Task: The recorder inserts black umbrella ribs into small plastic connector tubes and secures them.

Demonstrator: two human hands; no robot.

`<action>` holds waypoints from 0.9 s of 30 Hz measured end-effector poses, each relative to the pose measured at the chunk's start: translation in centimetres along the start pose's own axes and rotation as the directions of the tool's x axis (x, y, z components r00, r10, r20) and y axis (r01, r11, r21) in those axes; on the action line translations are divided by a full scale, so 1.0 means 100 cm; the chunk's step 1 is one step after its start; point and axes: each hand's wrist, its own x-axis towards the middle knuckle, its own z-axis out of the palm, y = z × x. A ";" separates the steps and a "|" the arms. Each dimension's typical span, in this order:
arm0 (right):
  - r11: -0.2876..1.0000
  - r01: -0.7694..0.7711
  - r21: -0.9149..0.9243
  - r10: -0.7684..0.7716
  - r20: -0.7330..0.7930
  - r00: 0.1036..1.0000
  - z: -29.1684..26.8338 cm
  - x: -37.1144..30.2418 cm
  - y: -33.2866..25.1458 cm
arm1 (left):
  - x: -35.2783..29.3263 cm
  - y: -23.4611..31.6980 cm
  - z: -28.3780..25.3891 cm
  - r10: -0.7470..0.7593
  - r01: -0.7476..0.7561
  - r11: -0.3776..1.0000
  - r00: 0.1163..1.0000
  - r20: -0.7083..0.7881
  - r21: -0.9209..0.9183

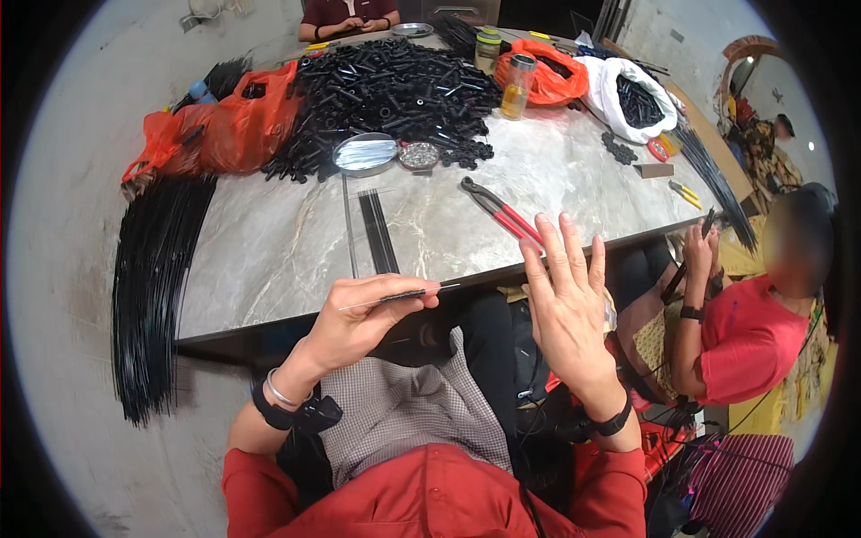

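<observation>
My left hand (352, 330) is closed, pinching a thin black strip (405, 295) with a fine silver wire along it, just off the table's near edge. My right hand (571, 314) is held up with its fingers spread and nothing in it. Beyond its fingertips lie red-handled pincers (509, 219) on the marble-patterned table (278, 260). Several thin black rods (378, 233) lie side by side ahead of my left hand, beside a long thin grey rod (350, 229). Farther back are a round tray of silver wires (365, 156) and a small dish of metal bits (419, 155).
Black tubes (386, 94) are heaped at the back. Orange bags (242, 125) and a rod bundle (157, 296) stand left. Bottles (517, 85), an orange bag (549, 76) and a white sack (628, 108) stand back right. One co-worker (744, 332) sits right, another (350, 18) opposite.
</observation>
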 end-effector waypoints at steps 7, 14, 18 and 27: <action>0.999 0.016 0.030 -0.017 0.033 0.999 0.007 -0.007 -0.001 | -0.005 0.004 0.000 0.017 -0.017 1.000 1.000 -0.004 -0.007; 0.603 -0.071 0.794 -0.067 0.139 0.988 0.036 -0.009 -0.014 | -0.007 0.005 -0.007 -0.013 0.013 1.000 1.000 -0.021 0.026; 0.510 -0.111 0.853 -0.075 0.173 0.982 0.054 -0.006 -0.030 | -0.002 0.007 -0.004 0.020 -0.020 1.000 1.000 -0.006 -0.007; 0.277 -0.073 0.958 -0.148 0.118 0.982 0.086 0.013 -0.063 | -0.018 0.006 -0.006 -0.008 0.010 0.999 0.998 -0.061 0.034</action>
